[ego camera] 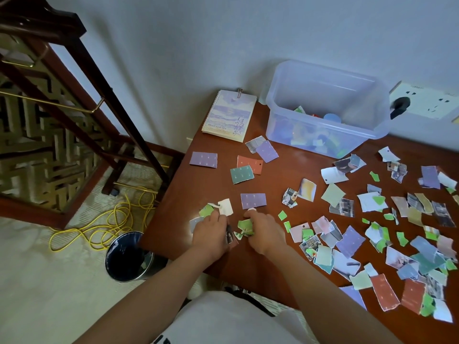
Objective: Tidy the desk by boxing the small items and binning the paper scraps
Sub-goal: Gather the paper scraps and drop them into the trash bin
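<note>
- Nearest the camera, both hands were down at the front-left corner of the desk [211, 184], so this looked like the scrap-gathering step, not the boxing one.
- The left hand [210, 232] had its fingers curled in, pinching a dark photo scrap [229, 235], with a few white and green bits lying right by its fingertips.
- The right hand [263, 232] was curled too, gripping a crumpled green scrap [244, 225]. The two hands sat just beside each other, kinda raking stuff together.
- The bin [129, 256] stood on the floor just off that same corner, to the person's left. It had a dark liner, maybe a pale bit of paper inside, but honestly it was too dark to tell how full it was.
- Next move, going by all that: bunch the handful tight so nothing flutters off, then swing left past the desk edge and drop it in the bin.
- The big mess of paper scraps [387, 244] covered the right side of the desk, so the job looked nowhere near done.
- In the middle lay a few loose ones: a purple piece [253, 201], a teal one [241, 174] overlapping a red one [250, 163].
- Further back, a spiral notebook [229, 115] lay by the wall.
- At the far end was the clear plastic box [327, 112], with no lid on. Inside were a blue round thing, something red and some green and white bits, all a blur through the frosted wall. The small items looked already boxed.
</note>
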`<state>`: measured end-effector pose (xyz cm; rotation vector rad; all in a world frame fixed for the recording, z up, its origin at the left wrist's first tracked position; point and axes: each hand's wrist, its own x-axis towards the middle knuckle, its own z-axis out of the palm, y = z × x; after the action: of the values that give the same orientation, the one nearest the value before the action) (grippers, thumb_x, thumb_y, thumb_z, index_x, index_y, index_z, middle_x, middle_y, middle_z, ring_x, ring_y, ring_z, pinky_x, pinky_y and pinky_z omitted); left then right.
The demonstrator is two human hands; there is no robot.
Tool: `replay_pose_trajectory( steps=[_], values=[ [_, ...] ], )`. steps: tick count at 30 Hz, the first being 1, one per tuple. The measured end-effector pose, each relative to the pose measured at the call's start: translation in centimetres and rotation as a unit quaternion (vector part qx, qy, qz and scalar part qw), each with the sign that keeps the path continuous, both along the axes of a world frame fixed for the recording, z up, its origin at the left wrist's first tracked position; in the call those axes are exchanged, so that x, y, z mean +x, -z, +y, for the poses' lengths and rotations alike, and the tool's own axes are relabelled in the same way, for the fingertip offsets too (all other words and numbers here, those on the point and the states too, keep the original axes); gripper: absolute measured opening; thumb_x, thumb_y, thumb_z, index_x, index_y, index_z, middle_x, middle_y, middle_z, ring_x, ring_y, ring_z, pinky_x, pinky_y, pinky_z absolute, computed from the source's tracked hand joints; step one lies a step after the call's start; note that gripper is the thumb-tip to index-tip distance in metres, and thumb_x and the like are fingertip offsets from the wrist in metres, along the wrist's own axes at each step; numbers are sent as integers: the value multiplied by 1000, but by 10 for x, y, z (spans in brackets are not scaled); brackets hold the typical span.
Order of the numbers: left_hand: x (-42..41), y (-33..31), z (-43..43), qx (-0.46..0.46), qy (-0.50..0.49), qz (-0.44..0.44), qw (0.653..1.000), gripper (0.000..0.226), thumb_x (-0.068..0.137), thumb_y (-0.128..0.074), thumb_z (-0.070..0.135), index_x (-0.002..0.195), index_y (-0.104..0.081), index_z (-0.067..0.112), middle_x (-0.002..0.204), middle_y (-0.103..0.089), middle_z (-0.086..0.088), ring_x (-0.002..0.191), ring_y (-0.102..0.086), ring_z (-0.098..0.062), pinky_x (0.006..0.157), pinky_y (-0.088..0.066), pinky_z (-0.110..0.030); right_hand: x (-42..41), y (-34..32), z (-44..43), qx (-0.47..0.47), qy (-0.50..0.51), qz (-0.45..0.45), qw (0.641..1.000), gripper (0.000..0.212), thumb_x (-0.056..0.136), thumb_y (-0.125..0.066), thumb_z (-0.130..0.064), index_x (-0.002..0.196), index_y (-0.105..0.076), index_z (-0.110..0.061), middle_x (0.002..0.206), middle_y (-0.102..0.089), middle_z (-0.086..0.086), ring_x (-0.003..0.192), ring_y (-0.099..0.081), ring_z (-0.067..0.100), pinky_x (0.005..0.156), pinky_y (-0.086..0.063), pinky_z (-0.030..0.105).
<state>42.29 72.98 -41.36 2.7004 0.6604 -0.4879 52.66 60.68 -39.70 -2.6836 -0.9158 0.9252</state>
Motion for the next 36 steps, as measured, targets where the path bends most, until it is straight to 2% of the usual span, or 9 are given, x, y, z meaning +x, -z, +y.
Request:
replay_pose_trajectory(
  steps=[4,9,13,18,21,25,28,31,36],
  values=[
    [-2,1,0,6,9,-2,1000,49,78,-65,45,119,-52,22,121,-45,-1,109,-51,-22,85,-45,-34,0,1,3,-13,-3,-4,1000,42,82,-68,-15,120,-53,-27,124,-50,2,114,-48,23,81,-49,37],
    [-3,-2,1,8,-10,-2,1000,72,75,-69,48,133,-38,19,131,-40,-3,119,-45,-23,92,-44,-34,-1,2,4,-20,-9,-21,1000,33,82,-71,-16,111,-59,-24,117,-46,1,111,-47,22,80,-52,35],
    [0,-4,0,10,-25,17,1000,64,75,-68,48,124,-41,17,124,-47,-5,115,-50,-23,88,-45,-34,-4,2,6,-11,3,-12,1000,49,81,-74,-16,124,-52,-24,123,-52,1,112,-49,22,80,-49,34],
    [2,-3,2,8,-33,21,999,57,76,-65,47,119,-43,17,123,-50,-4,115,-49,-23,87,-43,-34,-4,2,5,-14,1,-5,1000,41,83,-69,-16,121,-56,-22,120,-51,4,109,-50,24,74,-45,31],
    [4,-3,2,28,-23,18,999,58,78,-64,45,123,-43,16,126,-45,-5,118,-45,-24,90,-43,-34,-5,2,5,-15,3,-9,1000,40,81,-71,-18,119,-58,-21,118,-50,4,108,-51,23,76,-50,33],
    [4,-5,2,27,-10,28,999,61,76,-69,43,124,-43,16,127,-42,-5,119,-42,-25,90,-41,-34,-8,1,4,-7,5,2,1000,24,83,-61,-7,100,-52,-23,104,-57,3,94,-52,22,67,-45,33],
    [6,-7,1,17,-7,21,1000,54,75,-72,40,115,-44,18,120,-54,-3,110,-52,-24,84,-42,-34,-12,2,1,12,16,22,1000,29,86,-55,-7,108,-49,-24,98,-60,0,89,-56,21,65,-45,33],
    [6,-10,-1,-20,-8,11,1000,53,78,-72,31,119,-41,21,115,-62,-3,104,-60,-26,80,-43,-35,-9,7,-2,53,58,55,995,38,88,-55,-8,121,-53,-27,108,-63,-2,98,-59,22,71,-49,32],
    [8,-13,8,-185,-114,-17,976,29,89,-51,16,116,-48,27,109,-65,0,100,-62,-27,78,-50,-35,1,9,1,144,251,179,940,30,88,-48,-3,101,-63,-25,95,-65,2,80,-63,22,71,-56,37]
  ],
)
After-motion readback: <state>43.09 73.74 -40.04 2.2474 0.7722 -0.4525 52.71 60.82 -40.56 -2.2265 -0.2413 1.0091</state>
